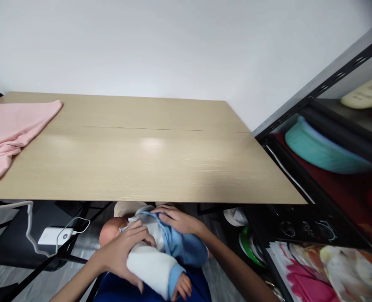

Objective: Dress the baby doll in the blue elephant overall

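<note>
A baby doll in a white and light-blue outfit lies across my lap, below the table's front edge. Its bald head points left and one small hand sticks out of a blue-cuffed white sleeve. My left hand is wrapped round the doll's upper body and sleeve. Over the blue clothing on the doll rests my right hand, its fingers closed on the cloth near the waist. The doll's face and part of its body are hidden.
A wooden table stands before me, with a pink cloth at its left. A white power bank with a cable lies on a black chair. Black shelving at the right holds a teal basin and packets.
</note>
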`<state>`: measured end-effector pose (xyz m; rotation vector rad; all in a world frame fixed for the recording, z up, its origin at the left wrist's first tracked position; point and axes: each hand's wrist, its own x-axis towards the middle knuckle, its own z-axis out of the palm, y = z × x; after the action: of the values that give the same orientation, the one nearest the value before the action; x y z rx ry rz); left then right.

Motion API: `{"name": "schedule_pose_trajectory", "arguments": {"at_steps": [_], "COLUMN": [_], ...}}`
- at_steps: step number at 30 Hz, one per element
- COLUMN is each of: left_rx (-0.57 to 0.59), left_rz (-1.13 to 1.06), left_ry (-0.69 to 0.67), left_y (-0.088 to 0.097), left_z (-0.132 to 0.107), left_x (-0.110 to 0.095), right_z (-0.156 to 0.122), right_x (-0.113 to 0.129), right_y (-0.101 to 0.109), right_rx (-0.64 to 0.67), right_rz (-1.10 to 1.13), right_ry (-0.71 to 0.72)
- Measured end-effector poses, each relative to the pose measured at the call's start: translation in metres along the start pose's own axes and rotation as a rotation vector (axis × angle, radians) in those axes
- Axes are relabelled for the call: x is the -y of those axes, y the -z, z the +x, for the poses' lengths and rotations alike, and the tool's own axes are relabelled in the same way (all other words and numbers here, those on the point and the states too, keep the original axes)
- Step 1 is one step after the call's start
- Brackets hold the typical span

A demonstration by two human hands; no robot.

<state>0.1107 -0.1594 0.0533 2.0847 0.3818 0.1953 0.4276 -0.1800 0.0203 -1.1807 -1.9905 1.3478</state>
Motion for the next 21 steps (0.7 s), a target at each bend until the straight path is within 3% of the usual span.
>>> {"name": "schedule_pose_trajectory", "arguments": {"at_steps": [3, 5, 7, 9, 11, 13, 14, 17, 21], "left_rx": [0.055, 0.015, -0.090, -0.141, -0.026, 0.131, 0.167, 0.118, 0.054], "left_rz": [-0.064, -0.067, 0.035, 0.234, 0.353, 0.335, 0.298, 0.223, 0.179], "left_ry": [-0.032, 0.021, 0.207, 0.515, 0.788, 0.922, 0.931, 0.842, 0.666], "left_y": [0.014, 0.024, 0.034, 0.041, 0.045, 0.045, 0.043, 0.035, 0.024], "left_z": [0.017, 0.023, 0.027, 0.029, 0.033, 0.038, 0.040, 0.040, 0.029], "left_x": [-0.014, -0.018, -0.014, -0.003, 0.012, 0.025, 0.030, 0.036, 0.022], "right_z": [0.060, 0.093, 0.116, 0.127, 0.128, 0.124, 0.121, 0.117, 0.124], "right_x": [-0.012, -0.021, -0.030, -0.037, -0.041, -0.044, -0.045, -0.049, -0.054], "right_y": [-0.008, -0.018, -0.028, -0.036, -0.039, -0.039, -0.039, -0.040, -0.050], "right_rx": [0.239, 0.309, 0.347, 0.384, 0.415, 0.415, 0.405, 0.339, 0.163], "right_rz": [0.038, 0.079, 0.118, 0.171, 0.242, 0.311, 0.337, 0.366, 0.292], "right_ry": [-0.171, -0.229, -0.276, -0.320, -0.349, -0.360, -0.363, -0.374, -0.396]}}
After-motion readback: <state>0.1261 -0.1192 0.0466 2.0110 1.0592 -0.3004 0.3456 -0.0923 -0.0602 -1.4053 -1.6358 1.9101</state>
